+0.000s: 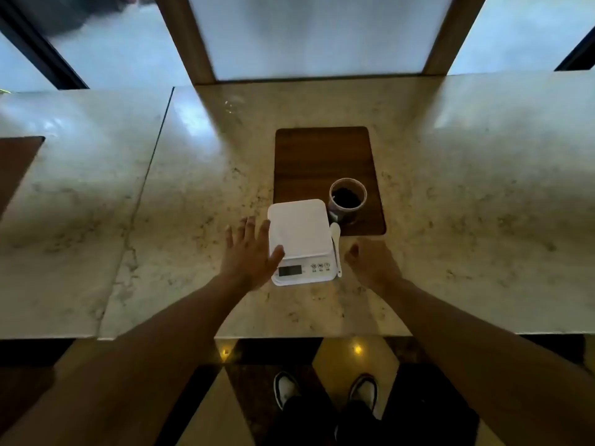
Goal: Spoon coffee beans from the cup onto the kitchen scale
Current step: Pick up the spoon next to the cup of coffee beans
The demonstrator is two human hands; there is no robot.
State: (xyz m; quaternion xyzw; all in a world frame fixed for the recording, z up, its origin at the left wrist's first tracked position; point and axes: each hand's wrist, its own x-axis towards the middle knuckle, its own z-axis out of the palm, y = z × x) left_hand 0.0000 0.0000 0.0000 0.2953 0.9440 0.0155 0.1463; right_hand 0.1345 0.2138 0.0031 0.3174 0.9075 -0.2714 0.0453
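A white kitchen scale (300, 233) sits on the marble counter, its display and buttons facing me. Its platform is bare. Behind it to the right stands a clear cup (347, 198) of dark coffee beans on a wooden board (322, 159). A white spoon (335, 246) lies along the scale's right side. My left hand (249, 252) is spread flat beside the scale's left edge, thumb touching its front corner. My right hand (370, 262) hovers just right of the spoon, fingers curled, holding nothing.
The marble counter (467, 220) has a seam running diagonally at the left. Another wooden board (16, 165) shows at the far left edge. Frosted window panels rise behind the counter. My shoes show on the tiled floor below the front edge.
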